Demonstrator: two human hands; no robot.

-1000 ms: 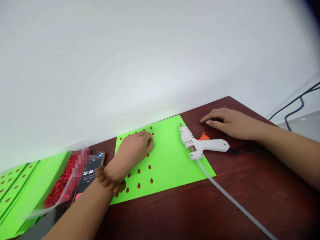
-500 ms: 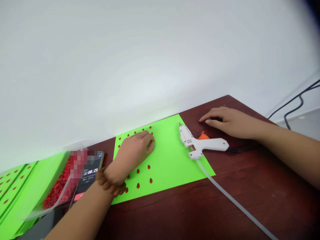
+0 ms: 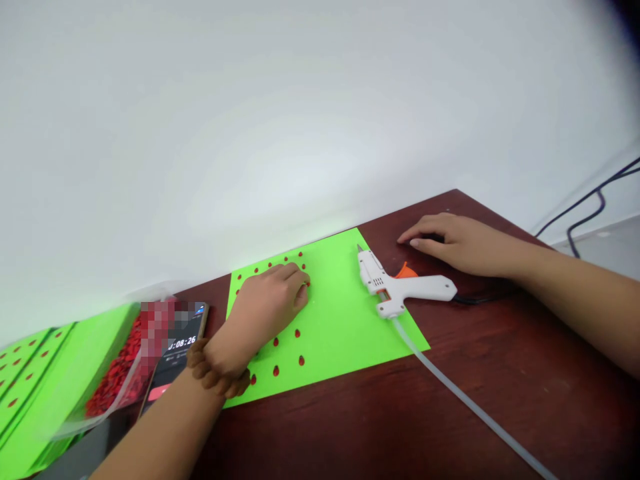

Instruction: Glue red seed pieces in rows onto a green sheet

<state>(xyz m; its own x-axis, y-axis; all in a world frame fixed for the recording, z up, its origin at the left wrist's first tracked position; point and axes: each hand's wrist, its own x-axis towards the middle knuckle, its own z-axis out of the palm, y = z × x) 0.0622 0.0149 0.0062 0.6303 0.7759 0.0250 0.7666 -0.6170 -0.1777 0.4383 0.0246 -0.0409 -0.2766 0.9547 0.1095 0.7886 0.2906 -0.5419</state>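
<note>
Our left hand (image 3: 265, 307) curls on the green sheet (image 3: 340, 320), hold unclear; our empty right hand (image 3: 463, 245) rests by the forward-pointing glue gun (image 3: 395, 283).

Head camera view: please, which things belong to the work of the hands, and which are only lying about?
Work: left hand on green sheet with red drop-shaped pieces; right hand; white hot glue gun; clear tub of red pieces; stacked green sheets.
Lying about: phone showing a timer; black cables.

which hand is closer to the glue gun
Right. The right hand is just beyond the glue gun; the left hand is farther off, on the green sheet.
</note>
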